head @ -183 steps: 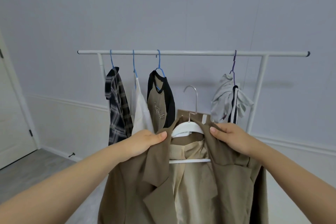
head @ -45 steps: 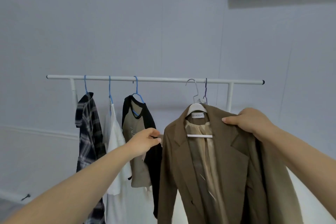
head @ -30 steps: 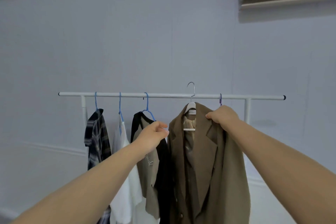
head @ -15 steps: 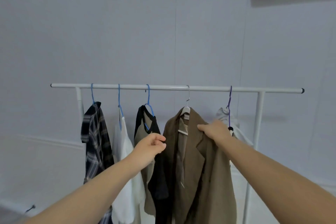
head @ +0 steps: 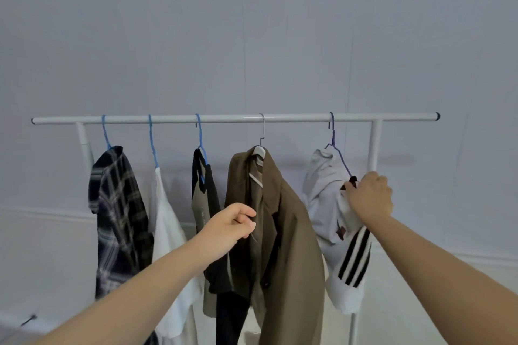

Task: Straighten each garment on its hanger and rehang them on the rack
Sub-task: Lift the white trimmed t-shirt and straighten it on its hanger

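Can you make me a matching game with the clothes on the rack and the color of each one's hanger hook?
Clothes:
1. plaid shirt
2. brown blazer
3. white striped top

Hanger hooks:
A. purple
B. blue
C. silver metal

Pairs: 1-B, 2-C, 3-A.

The plaid shirt hangs at the left end of the rack, the brown blazer near the middle, and the white striped top bunched up toward the right end, where the right hand grips it.
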